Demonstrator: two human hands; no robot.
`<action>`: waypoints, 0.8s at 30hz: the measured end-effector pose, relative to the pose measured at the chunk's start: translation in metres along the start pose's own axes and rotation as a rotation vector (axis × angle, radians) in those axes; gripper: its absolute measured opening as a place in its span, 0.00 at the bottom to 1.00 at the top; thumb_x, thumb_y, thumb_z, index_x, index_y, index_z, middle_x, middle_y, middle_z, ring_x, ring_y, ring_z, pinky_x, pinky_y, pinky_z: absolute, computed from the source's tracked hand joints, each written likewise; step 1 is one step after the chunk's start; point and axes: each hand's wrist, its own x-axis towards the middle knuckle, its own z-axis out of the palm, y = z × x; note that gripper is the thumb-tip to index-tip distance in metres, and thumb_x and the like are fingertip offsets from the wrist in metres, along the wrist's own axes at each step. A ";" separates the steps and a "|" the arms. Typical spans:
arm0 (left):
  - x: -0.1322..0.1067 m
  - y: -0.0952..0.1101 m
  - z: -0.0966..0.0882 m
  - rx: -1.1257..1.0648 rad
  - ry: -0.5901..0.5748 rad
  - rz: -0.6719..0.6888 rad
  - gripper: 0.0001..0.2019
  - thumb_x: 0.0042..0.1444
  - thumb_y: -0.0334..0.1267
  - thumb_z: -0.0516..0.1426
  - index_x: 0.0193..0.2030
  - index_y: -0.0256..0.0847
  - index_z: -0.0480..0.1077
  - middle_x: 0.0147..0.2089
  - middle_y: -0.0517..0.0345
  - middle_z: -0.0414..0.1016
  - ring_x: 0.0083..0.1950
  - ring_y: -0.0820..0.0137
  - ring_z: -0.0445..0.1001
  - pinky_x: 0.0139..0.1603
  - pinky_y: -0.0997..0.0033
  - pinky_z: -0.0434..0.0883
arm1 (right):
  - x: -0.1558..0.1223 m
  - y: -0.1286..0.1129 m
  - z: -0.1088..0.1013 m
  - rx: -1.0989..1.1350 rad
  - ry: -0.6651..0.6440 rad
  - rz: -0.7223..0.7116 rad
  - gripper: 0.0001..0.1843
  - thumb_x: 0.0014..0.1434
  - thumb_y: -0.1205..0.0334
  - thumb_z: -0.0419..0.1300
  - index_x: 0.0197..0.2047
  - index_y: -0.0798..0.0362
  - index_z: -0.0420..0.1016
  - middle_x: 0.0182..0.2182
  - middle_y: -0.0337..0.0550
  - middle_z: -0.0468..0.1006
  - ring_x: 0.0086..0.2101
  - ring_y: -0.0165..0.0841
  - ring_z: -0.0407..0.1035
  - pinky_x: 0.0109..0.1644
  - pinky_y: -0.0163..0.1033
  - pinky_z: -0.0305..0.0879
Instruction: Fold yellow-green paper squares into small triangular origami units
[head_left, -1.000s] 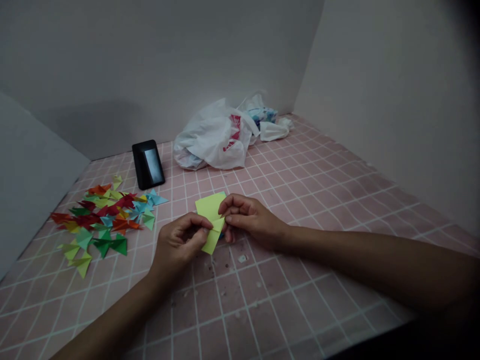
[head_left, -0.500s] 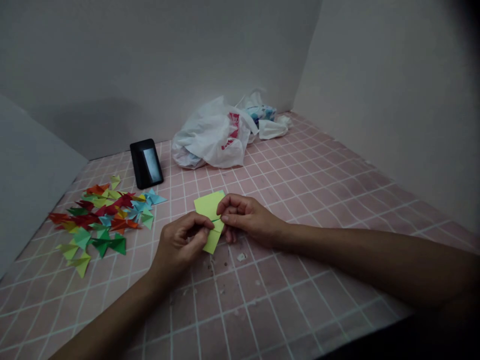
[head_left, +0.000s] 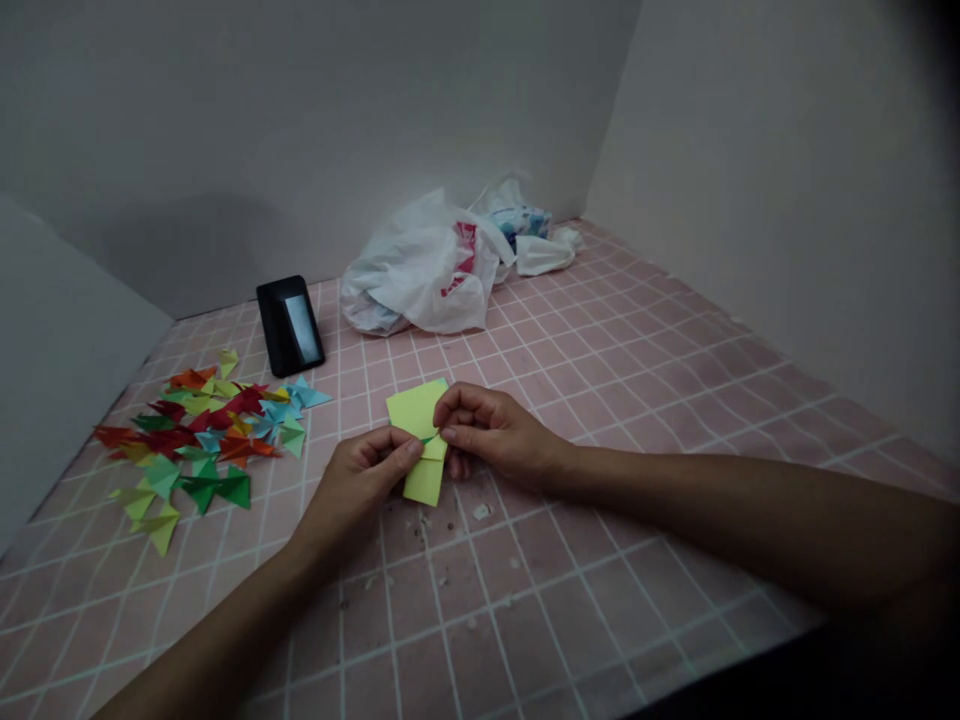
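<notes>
A folded sheet of yellow-green paper [head_left: 420, 420] stands between my hands just above the pink tiled surface. My left hand [head_left: 360, 485] pinches its lower left side between thumb and fingers. My right hand [head_left: 491, 435] grips the right edge with its fingertips, and a darker green sliver of paper shows between them. Part of the sheet's middle is hidden behind my fingers. To the left lies a heap of folded paper triangles [head_left: 210, 435] in red, orange, green, yellow and blue.
A black phone [head_left: 289, 325] leans upright at the back. Behind it to the right sit a white plastic bag [head_left: 420, 275] with red print and a crumpled tissue packet [head_left: 525, 235]. Grey walls enclose the pink tiled surface [head_left: 600, 560], which has small paper scraps near my hands.
The paper has turned slightly, its fold now lying flatter between my fingers, and my left hand has closed over its lower side. The view has shifted a little.
</notes>
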 end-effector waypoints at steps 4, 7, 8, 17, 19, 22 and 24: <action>0.001 -0.001 0.000 -0.003 0.005 -0.001 0.13 0.52 0.47 0.65 0.30 0.37 0.75 0.28 0.58 0.74 0.28 0.73 0.66 0.29 0.74 0.61 | 0.000 0.000 0.000 -0.012 -0.006 -0.004 0.05 0.62 0.71 0.57 0.39 0.52 0.65 0.21 0.31 0.73 0.20 0.25 0.69 0.25 0.30 0.65; 0.001 -0.001 0.000 -0.005 0.028 -0.002 0.13 0.52 0.46 0.66 0.31 0.38 0.75 0.28 0.60 0.73 0.27 0.73 0.66 0.29 0.74 0.61 | -0.001 0.000 0.000 -0.023 -0.012 -0.009 0.04 0.62 0.70 0.57 0.39 0.52 0.65 0.20 0.31 0.72 0.20 0.25 0.69 0.25 0.30 0.65; 0.001 -0.001 0.000 -0.004 0.035 -0.002 0.13 0.51 0.46 0.66 0.31 0.38 0.75 0.28 0.60 0.73 0.27 0.74 0.66 0.28 0.75 0.61 | -0.001 0.000 0.000 -0.027 -0.013 -0.013 0.04 0.61 0.70 0.57 0.39 0.52 0.65 0.21 0.31 0.72 0.20 0.25 0.69 0.26 0.30 0.65; 0.001 -0.004 0.000 -0.012 0.147 0.094 0.12 0.52 0.46 0.66 0.33 0.38 0.76 0.30 0.60 0.74 0.30 0.73 0.68 0.30 0.76 0.64 | 0.004 0.004 -0.004 0.006 -0.008 0.042 0.05 0.61 0.64 0.60 0.36 0.54 0.67 0.24 0.34 0.76 0.19 0.24 0.70 0.22 0.29 0.64; 0.000 -0.004 0.001 -0.035 0.132 0.084 0.11 0.52 0.45 0.66 0.33 0.39 0.76 0.30 0.59 0.76 0.31 0.72 0.70 0.31 0.75 0.66 | 0.004 0.005 -0.004 -0.007 -0.012 0.072 0.06 0.61 0.65 0.60 0.33 0.55 0.68 0.23 0.35 0.76 0.19 0.24 0.70 0.22 0.28 0.64; 0.000 -0.002 0.001 -0.038 0.102 0.077 0.11 0.52 0.45 0.66 0.32 0.39 0.77 0.31 0.58 0.76 0.32 0.71 0.71 0.33 0.74 0.67 | 0.004 0.006 -0.004 -0.028 0.006 0.091 0.06 0.62 0.66 0.59 0.32 0.55 0.68 0.19 0.34 0.75 0.18 0.24 0.69 0.21 0.28 0.63; 0.000 -0.001 0.002 -0.033 0.074 0.061 0.11 0.52 0.45 0.66 0.31 0.38 0.78 0.31 0.58 0.76 0.32 0.71 0.71 0.34 0.73 0.68 | 0.004 0.007 -0.003 -0.038 0.015 0.090 0.06 0.62 0.67 0.58 0.33 0.54 0.68 0.18 0.33 0.75 0.18 0.24 0.68 0.21 0.28 0.63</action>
